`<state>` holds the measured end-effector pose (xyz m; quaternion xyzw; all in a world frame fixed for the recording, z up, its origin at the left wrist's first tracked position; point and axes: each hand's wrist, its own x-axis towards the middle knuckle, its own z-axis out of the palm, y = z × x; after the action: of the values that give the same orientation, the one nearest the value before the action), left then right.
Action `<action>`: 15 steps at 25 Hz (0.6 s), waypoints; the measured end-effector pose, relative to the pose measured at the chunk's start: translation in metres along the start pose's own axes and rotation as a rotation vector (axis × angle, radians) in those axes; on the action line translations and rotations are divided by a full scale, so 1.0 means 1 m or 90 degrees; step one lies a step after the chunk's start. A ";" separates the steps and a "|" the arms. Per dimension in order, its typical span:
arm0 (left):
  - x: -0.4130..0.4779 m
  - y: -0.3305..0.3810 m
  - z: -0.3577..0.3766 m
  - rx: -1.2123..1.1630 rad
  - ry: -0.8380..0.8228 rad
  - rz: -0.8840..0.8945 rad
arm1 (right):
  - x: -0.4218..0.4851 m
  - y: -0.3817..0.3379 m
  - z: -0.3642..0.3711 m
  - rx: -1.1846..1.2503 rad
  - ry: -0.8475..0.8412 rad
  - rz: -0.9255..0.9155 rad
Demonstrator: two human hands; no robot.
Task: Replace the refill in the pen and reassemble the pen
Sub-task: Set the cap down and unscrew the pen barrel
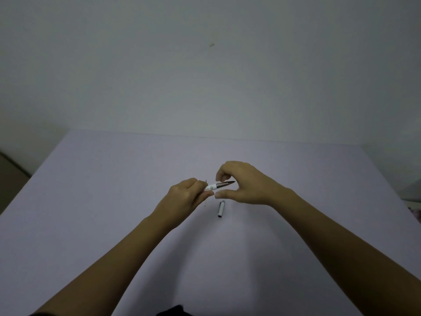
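Observation:
A white pen with a dark metallic tip section pointing right is held above the table, my left hand shut on its white barrel. My right hand hovers around the tip with thumb and fingers curved apart, not clearly touching it. A white pen cap with a dark end lies on the table just below the hands. A thin pale refill lies on the table, mostly hidden behind my left hand, with its ends showing above and below the fingers.
The table has a pale lilac top; its far edge meets a plain wall. The left edge drops off to a dark floor area. Something dark shows at the bottom edge near my body.

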<state>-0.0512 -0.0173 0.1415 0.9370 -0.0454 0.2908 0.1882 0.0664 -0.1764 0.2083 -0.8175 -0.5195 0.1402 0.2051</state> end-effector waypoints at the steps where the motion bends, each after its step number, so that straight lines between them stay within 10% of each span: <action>1: 0.000 0.000 -0.001 0.001 0.002 -0.001 | -0.001 -0.001 -0.001 0.001 -0.015 0.016; 15: -0.005 -0.002 -0.001 0.008 -0.004 -0.005 | 0.001 0.004 -0.004 -0.020 -0.069 0.052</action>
<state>-0.0559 -0.0150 0.1389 0.9392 -0.0409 0.2873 0.1836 0.0718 -0.1779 0.2101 -0.8326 -0.4979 0.1841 0.1580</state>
